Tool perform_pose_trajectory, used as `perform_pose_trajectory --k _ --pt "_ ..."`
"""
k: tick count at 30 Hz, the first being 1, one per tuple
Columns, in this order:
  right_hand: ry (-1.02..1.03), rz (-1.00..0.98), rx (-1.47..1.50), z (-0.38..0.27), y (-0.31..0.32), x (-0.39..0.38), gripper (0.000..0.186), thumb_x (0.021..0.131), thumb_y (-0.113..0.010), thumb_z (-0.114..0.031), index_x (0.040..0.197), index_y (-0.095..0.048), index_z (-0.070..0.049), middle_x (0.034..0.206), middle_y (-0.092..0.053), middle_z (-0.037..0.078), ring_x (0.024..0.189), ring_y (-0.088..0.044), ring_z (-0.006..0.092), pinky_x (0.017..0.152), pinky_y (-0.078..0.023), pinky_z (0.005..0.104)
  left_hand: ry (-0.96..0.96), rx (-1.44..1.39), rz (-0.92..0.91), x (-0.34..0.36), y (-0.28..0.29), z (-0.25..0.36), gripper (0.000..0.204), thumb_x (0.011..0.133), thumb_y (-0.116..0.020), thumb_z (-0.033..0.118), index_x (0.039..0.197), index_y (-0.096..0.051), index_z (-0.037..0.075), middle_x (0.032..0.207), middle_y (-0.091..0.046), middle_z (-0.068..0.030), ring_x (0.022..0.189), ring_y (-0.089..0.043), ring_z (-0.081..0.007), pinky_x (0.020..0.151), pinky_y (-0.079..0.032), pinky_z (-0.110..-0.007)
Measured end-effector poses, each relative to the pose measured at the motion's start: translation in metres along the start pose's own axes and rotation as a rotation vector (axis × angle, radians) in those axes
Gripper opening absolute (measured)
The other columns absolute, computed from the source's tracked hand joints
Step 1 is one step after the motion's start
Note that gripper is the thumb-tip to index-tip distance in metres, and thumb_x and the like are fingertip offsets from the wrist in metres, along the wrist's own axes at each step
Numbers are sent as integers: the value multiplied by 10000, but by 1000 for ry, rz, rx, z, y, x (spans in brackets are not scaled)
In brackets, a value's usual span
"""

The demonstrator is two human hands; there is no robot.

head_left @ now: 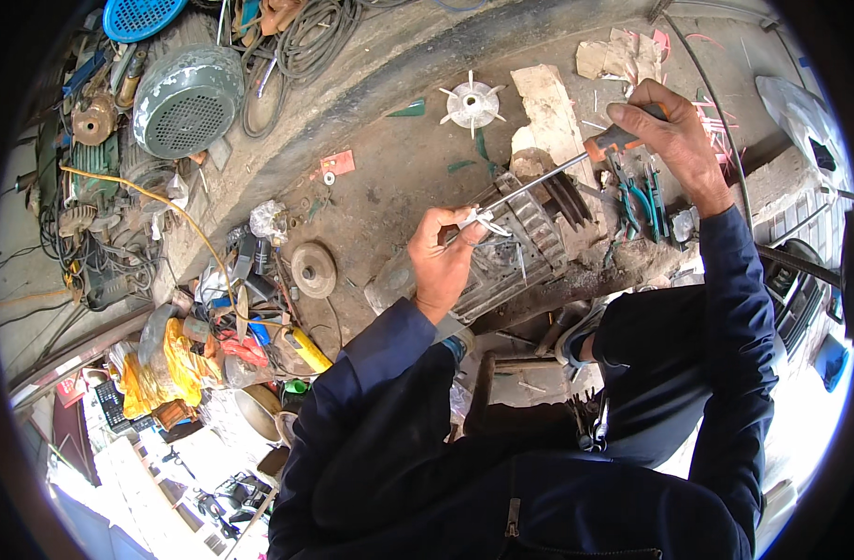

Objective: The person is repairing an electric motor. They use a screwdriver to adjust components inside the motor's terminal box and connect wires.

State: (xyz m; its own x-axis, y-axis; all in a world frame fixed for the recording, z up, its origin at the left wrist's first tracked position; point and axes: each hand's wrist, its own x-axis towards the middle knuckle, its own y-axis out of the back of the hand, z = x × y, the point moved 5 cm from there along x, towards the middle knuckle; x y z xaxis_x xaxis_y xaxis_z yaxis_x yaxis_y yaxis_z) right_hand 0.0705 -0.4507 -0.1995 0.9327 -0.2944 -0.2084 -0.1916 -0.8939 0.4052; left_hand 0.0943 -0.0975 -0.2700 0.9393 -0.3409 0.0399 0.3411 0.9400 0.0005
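My right hand [681, 140] is wrapped round the orange and black handle of a screwdriver [543, 177], whose long shaft slants down to the left. Near the tip, my left hand [440, 265] pinches a small white piece [486, 222] with loose strands or strips hanging from it. Whether the tip goes into that piece or only touches it, I cannot tell. Beneath both hands lies a grimy, finned metal motor housing [543, 230], partly hidden by my left hand.
Pliers with teal handles [643, 201] lie right of the housing. A pale fan wheel [472, 105] and a round metal disc [314, 270] rest on the dirty floor. At left are a grey motor cover [186, 101], cables and tools. A yellow cord [186, 217] crosses there.
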Motion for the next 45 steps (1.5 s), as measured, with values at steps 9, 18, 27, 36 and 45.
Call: perform_pose_trajectory --k 9,18,27,36,45 --pt "117 26 -104 -5 1 0 409 929 -773 -399 1082 -664 -35 844 -655 41 813 -609 133 734 -469 303 -25 58 -1 0 1 1 211 909 -788 -11 1034 -619 -19 1069 -723 -117 1047 -693 -160 909 -555 -292" --pt "111 47 13 -9 0 -10 402 928 -793 -394 1056 -658 -38 851 -660 45 834 -607 121 755 -489 296 -43 76 2 -1 2 -3 215 895 -795 -25 1009 -613 -21 1006 -706 -93 1046 -710 -175 891 -559 -290" --pt "117 -17 81 -9 0 -14 390 919 -798 -378 1076 -657 -50 921 -695 50 872 -630 126 809 -482 292 -65 86 0 0 1 0 210 886 -792 -47 1004 -623 -12 1008 -713 -98 978 -699 -145 858 -555 -282" --pt "34 37 -49 -4 0 -8 370 923 -793 -376 1042 -657 -53 862 -670 29 816 -600 130 765 -465 281 -79 102 0 0 1 -1 222 881 -804 -29 1007 -623 -4 1009 -734 -102 937 -699 -130 842 -560 -278" --pt "-87 1 4 -2 0 -7 356 948 -758 -349 1105 -655 -47 816 -603 -22 793 -559 92 742 -418 241 -67 97 -4 2 0 4 193 893 -791 -26 997 -629 -10 1010 -745 -103 927 -701 -123 830 -558 -269"
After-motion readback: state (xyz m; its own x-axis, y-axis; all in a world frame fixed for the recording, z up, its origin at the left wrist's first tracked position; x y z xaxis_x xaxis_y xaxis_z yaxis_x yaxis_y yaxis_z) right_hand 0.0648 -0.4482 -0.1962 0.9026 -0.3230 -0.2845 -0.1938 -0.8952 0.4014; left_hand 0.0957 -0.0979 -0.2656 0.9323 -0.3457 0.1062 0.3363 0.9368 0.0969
